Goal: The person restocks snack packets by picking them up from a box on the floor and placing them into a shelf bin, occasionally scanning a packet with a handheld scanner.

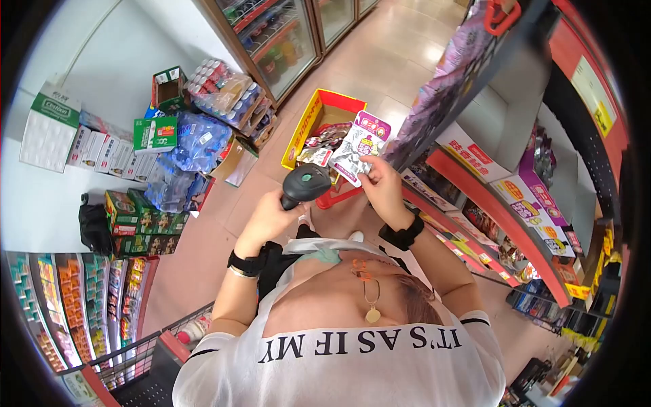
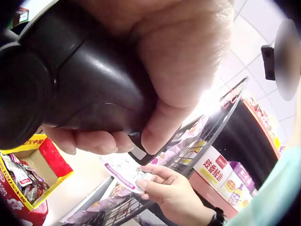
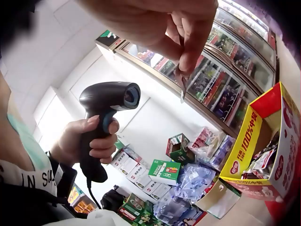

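My left hand (image 1: 266, 218) grips a black handheld scanner (image 1: 306, 184) by its handle; in the right wrist view the fingers of the left hand (image 3: 89, 141) wrap the scanner (image 3: 109, 101), a cable hanging below. My right hand (image 1: 385, 193) pinches the lower edge of a white and purple packet (image 1: 361, 146) between thumb and fingers. That packet (image 2: 123, 172) appears below the scanner (image 2: 94, 80) in the left wrist view, and edge-on in the right one. Beyond both hands lies an open yellow and red box (image 1: 303, 129) holding several small packets (image 1: 325, 142).
Shelves with boxes (image 1: 525, 203) curve along the right, beside a hanging purple sheet of packs (image 1: 434, 88). Wrapped bottles (image 1: 196, 142) and cartons (image 1: 154, 134) are stacked at left. Glass-door fridges (image 1: 271, 41) stand ahead; snack racks (image 1: 81, 298) are at lower left.
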`<state>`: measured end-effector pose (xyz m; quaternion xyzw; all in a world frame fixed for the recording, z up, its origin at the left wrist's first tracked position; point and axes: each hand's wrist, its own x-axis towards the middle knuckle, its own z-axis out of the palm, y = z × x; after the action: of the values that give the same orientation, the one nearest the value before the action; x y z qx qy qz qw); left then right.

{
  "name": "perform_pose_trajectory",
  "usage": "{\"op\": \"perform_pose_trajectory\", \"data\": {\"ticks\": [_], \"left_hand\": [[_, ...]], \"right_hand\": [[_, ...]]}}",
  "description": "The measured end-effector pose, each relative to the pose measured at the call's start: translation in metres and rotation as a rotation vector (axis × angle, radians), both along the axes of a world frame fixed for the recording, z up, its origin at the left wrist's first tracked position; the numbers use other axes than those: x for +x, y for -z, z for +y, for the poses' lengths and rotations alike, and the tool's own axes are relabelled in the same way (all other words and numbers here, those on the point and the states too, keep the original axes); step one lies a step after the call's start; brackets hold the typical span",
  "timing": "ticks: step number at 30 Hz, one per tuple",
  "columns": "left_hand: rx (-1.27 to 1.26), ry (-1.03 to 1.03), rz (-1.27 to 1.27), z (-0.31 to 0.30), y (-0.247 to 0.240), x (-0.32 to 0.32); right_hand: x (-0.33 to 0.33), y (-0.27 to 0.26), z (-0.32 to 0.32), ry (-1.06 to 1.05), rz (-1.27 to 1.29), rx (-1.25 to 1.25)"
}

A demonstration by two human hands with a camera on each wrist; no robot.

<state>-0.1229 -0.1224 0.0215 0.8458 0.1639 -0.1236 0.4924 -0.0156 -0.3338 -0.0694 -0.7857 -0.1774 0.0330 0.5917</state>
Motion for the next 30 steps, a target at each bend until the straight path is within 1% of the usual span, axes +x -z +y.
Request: {"op": "perform_pose_trajectory", "data": {"ticks": [1,2,3,4,5,7,8,9,10,11,12,14,15,16,17,18,20,21,23,24,26,27,28,29,30], "left_hand": [[-0.001,-0.011,0.000,-0.001,-0.001,0.000],[-0.018,0.007,-0.014,-0.002,-0.002,0.001],[-0.034,0.028,-0.029,-0.002,-0.003,0.002],[-0.034,0.024,-0.031,0.000,0.003,0.003],[-0.038,0.029,-0.050,0.003,0.014,0.004],[-0.039,0.036,-0.072,0.005,0.016,0.008],[-0.011,-0.013,-0.041,0.006,0.010,0.011],[0.018,-0.061,-0.011,0.006,0.007,0.014],[0.020,-0.055,-0.013,0.008,0.012,0.018],[-0.074,-0.133,-0.171,0.011,0.024,0.022],[-0.171,-0.209,-0.327,0.014,0.033,0.025],[-0.221,-0.214,-0.343,0.017,0.038,0.033],[-0.271,-0.227,-0.360,0.018,0.039,0.037],[-0.208,-0.210,-0.318,0.019,0.037,0.039],[-0.207,-0.203,-0.318,0.019,0.036,0.041],[-0.222,-0.197,-0.321,0.020,0.035,0.043],[-0.237,-0.188,-0.325,0.020,0.030,0.047],[-0.245,-0.172,-0.357,0.019,0.024,0.048],[-0.253,-0.153,-0.389,0.021,0.020,0.049],[-0.244,-0.128,-0.384,0.024,0.020,0.050],[-0.235,-0.099,-0.381,0.026,0.017,0.051],[-0.245,-0.052,-0.385,0.026,0.013,0.051],[-0.256,-0.005,-0.387,0.026,0.011,0.050],[-0.257,-0.001,-0.386,0.027,0.012,0.050],[-0.255,0.046,-0.370,0.028,0.013,0.050]], "right_hand": [[0.001,0.005,0.004,0.012,0.118,0.032],[0.003,0.010,0.008,0.004,0.117,0.031],[0.004,0.015,0.012,0.013,0.112,0.084],[0.005,0.016,0.015,0.024,0.108,0.138],[0.005,0.014,0.017,0.022,0.105,0.139],[0.003,0.005,0.020,-0.061,0.285,0.399],[0.004,0.005,0.020,-0.059,0.283,0.401],[0.006,0.005,0.018,-0.129,0.323,0.375],[0.008,0.005,0.017,-0.198,0.361,0.348],[0.010,0.003,0.018,-0.192,0.357,0.350],[0.011,-0.002,0.019,-0.235,0.383,0.358],[0.011,-0.016,0.022,-0.298,0.435,0.381],[0.012,-0.016,0.024,-0.291,0.432,0.384],[0.014,-0.014,0.026,-0.320,0.405,0.406],[0.015,-0.013,0.028,-0.350,0.378,0.427],[0.016,-0.014,0.029,-0.345,0.375,0.430],[0.018,-0.016,0.032,-0.345,0.258,0.474],[0.019,-0.017,0.033,-0.342,0.256,0.476],[0.017,-0.023,0.035,-0.239,0.290,0.623],[0.019,-0.028,0.034,-0.236,0.288,0.624],[0.027,-0.038,0.027,-0.016,0.522,0.601],[0.031,-0.038,0.024,-0.013,0.520,0.603],[0.035,-0.039,0.020,-0.128,0.654,0.583],[0.037,-0.038,0.016,-0.245,0.787,0.561],[0.038,-0.038,0.014,-0.283,0.763,0.491]]}}
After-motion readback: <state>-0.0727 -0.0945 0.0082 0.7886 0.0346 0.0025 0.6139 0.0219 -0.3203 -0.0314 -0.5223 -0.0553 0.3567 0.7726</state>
